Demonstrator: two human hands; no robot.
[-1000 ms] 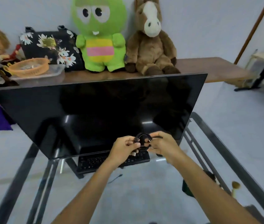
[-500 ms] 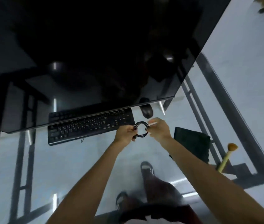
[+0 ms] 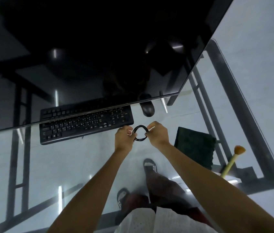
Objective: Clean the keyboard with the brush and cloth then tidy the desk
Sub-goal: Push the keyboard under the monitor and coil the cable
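A black keyboard (image 3: 85, 126) lies on the glass desk (image 3: 65, 165), partly under the front edge of a large dark monitor (image 3: 99, 52). Just right of the keyboard, my left hand (image 3: 123, 138) and my right hand (image 3: 157, 134) both grip a small coil of black cable (image 3: 139, 135) held above the glass. A dark cloth (image 3: 195, 145) lies to the right of my hands. Further right, a brush (image 3: 232, 161) with a pale yellow handle and orange bristles rests near the desk's right corner.
A black mouse (image 3: 147, 109) sits behind my hands, by the monitor's lower edge. The desk's dark metal frame (image 3: 243, 115) shows through the glass, along with my legs and sandalled feet (image 3: 149, 165) below.
The camera has tilted down from the plush toys and shelf to the desk. Both hands kept hold of the cable coil and stayed just right of the keyboard.
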